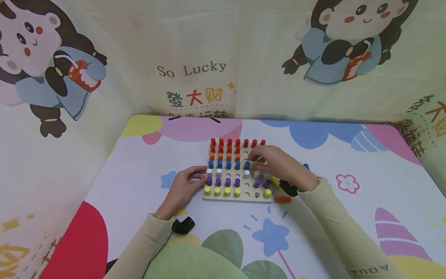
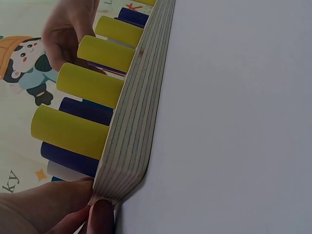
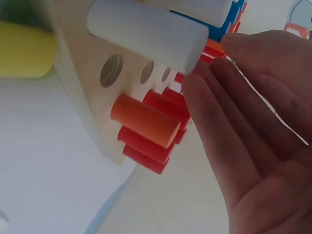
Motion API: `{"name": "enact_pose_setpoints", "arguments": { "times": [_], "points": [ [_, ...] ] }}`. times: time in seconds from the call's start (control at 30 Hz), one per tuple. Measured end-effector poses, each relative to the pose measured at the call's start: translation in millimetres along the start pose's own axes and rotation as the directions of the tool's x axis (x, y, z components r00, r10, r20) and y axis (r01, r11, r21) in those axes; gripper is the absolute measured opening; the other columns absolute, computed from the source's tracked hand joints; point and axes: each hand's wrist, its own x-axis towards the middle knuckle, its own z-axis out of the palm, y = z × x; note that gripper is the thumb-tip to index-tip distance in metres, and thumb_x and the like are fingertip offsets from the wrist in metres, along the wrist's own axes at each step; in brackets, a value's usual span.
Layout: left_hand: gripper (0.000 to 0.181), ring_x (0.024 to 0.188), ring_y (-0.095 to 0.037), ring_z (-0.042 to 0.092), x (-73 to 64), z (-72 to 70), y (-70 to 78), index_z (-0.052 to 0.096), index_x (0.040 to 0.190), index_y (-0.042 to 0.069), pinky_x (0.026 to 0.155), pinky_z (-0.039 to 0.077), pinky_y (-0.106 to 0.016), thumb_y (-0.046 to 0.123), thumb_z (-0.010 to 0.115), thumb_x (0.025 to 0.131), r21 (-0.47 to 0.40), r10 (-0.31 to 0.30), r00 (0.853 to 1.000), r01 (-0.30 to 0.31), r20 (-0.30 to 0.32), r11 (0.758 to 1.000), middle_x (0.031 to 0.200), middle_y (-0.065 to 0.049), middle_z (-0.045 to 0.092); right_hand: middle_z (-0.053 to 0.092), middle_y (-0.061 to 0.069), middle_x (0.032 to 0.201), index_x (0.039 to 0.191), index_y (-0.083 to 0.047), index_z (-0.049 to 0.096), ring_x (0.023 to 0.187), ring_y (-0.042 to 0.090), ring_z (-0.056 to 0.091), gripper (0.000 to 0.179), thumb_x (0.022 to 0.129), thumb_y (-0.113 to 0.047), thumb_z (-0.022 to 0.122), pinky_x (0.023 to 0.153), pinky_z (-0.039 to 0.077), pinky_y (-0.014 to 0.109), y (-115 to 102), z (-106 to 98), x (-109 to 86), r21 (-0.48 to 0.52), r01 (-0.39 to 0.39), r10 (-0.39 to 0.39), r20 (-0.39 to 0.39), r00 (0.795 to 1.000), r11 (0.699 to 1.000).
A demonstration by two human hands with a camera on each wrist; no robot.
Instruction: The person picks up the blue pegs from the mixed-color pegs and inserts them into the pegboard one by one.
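A wooden pegboard (image 1: 223, 198) with rows of coloured pegs lies on the table. My left hand (image 1: 184, 188) grips its left edge, thumb and fingers pinching near a corner in the left wrist view. Over the board's right part, my right hand (image 1: 275, 164) has its fingertips close to a blue peg (image 1: 246, 166); I cannot tell whether they hold a peg. A white peg (image 3: 146, 34) and an orange peg (image 3: 146, 122) stand in the board near those fingers, with bare holes (image 3: 112, 70) between them. Yellow pegs (image 2: 70, 131) line the near edge, with purple pegs (image 1: 228, 181) behind.
Right of the board lie a loose orange peg (image 1: 283, 199), a yellow peg (image 1: 275, 182) and a blue peg (image 1: 306, 166), partly under my right forearm. Red pegs (image 1: 229, 142) fill the back rows. A printed curtain (image 1: 258, 58) hangs behind the patterned table (image 1: 313, 240).
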Motion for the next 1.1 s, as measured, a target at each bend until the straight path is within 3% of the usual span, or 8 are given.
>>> {"name": "enact_pose_setpoints", "arguments": {
  "times": [0.8, 1.1],
  "points": [
    [0.040, 0.103, -0.017, 0.064, 0.1, -0.1, -2.8, 0.062, 0.132, 0.016, 0.092, 0.055, -0.035, 0.021, 0.070, 0.093, -0.004, 0.026, 1.000, -0.026, -0.001, 1.000, 0.116, -0.003, 0.067, 0.071, 0.004, 0.100, 0.106, -0.006, 0.072, 0.095, 0.021, 0.068, 0.022, 0.085, -0.008, 0.078, 0.085, 0.058, 0.041, 24, -10, -26.7, -0.038, -0.002, -0.001, -0.088, 0.996, 0.999],
    [0.040, 0.105, -0.016, 0.064, 0.4, 1.9, -2.9, 0.062, 0.132, 0.016, 0.092, 0.055, -0.035, 0.020, 0.070, 0.094, 0.002, 0.021, 1.000, -0.021, -0.007, 1.000, 0.117, -0.003, 0.067, 0.070, 0.010, 0.102, 0.107, -0.002, 0.071, 0.093, 0.024, 0.069, 0.022, 0.086, -0.005, 0.076, 0.083, 0.059, 0.043, 36, -16, -38.6, -0.052, -0.014, 0.009, -0.106, 0.994, 0.999]
  ]
}}
